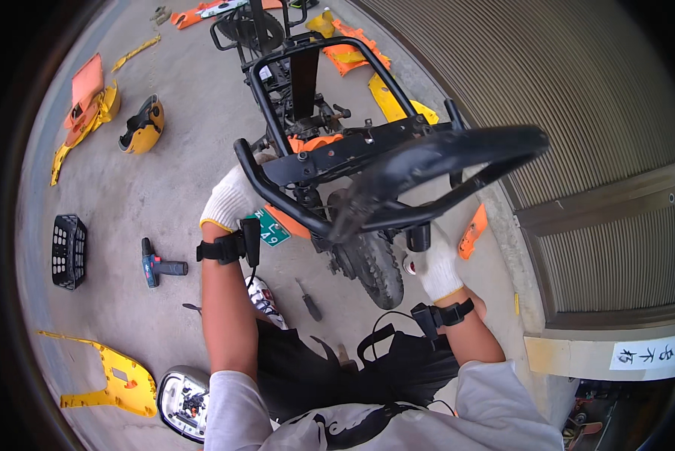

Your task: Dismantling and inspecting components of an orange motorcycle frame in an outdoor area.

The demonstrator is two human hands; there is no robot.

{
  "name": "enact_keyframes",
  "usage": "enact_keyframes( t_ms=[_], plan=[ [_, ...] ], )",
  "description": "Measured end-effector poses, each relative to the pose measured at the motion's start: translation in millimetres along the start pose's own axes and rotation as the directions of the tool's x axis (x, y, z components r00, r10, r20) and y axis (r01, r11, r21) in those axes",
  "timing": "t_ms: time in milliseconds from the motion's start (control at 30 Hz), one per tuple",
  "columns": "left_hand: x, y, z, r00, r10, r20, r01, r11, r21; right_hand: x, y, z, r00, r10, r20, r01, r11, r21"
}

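Black tube metal, smooth with a dull sheen, bent into rounded loops: that's the two-wheeler frame [257, 180], stripped, standing right in front of me between my arms. Thick looped bar [495, 140] sticks out toward me at upper right, scuffed along its surface. Below it, the rear tyre [381, 272], black, chunky knobbly tread, pointing down at my knees. Green number plate [275, 229], flat, tilted, on the left side next to an orange plastic piece [288, 222].

Both gloves white ribbed knit, yellow hem. Left hand [236, 197] is up against the left side of the frame, just above the plate; fingers go behind the tubing, can't tell if they're clenched. Right hand [436, 263] is low on the right, beside the tyre, under a stubby black cylinder [418, 237]; fingers mostly hidden, can't tell what they grasp.

Grey concrete floor [183, 203], a bit mottled. On it, left: cordless drill [157, 267], blue and black; black plastic basket [69, 252], square holes; yellow helmet [148, 129]; forked yellow panel [119, 385], glossy. Dark-handled screwdriver [311, 307] near my shoe. Curved orange shard [473, 231] lies right, near the ribbed brown shutter [548, 98].
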State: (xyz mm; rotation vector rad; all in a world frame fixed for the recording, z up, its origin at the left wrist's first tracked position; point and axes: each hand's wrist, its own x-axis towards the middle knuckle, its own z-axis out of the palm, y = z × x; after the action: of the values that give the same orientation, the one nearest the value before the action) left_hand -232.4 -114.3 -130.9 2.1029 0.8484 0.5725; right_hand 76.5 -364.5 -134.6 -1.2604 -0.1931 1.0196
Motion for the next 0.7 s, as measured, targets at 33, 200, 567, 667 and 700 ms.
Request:
enact_keyframes(
  t_ms=[33, 200, 567, 667, 700],
  plan=[
    [-2.1, 4.2, -1.8, 1.0, -0.02, -0.009, 0.02, 1.0, 0.018, -5.3, -11.3, -2.5, 1.0, 0.006, 0.001, -0.006, 0.999, 0.045],
    [-2.6, 24.3, -8.2, 0.982, -0.185, -0.04, 0.189, 0.964, 0.188, -69.4, -154.4, -18.2, 0.902, -0.305, -0.306, 0.354, 0.927, 0.121],
    [-107.5, 56.2, -48.0, 0.974, -0.206, -0.096, 0.217, 0.968, 0.122, -263.8, -273.9, -80.1, 0.435, -0.75, 0.498, 0.235, -0.439, -0.867],
    [-131.1, 79.5, -61.1, 0.953, -0.232, -0.196, 0.244, 0.969, 0.042, -264.1, -262.6, -121.1, 0.574, -0.587, 0.571, 0.205, -0.571, -0.795],
    [-135.8, 89.4, -70.0, 0.952, -0.188, -0.242, 0.202, 0.979, 0.036, -261.3, -267.2, -139.8, 0.546, -0.571, 0.613, 0.239, -0.596, -0.767]
  ],
)
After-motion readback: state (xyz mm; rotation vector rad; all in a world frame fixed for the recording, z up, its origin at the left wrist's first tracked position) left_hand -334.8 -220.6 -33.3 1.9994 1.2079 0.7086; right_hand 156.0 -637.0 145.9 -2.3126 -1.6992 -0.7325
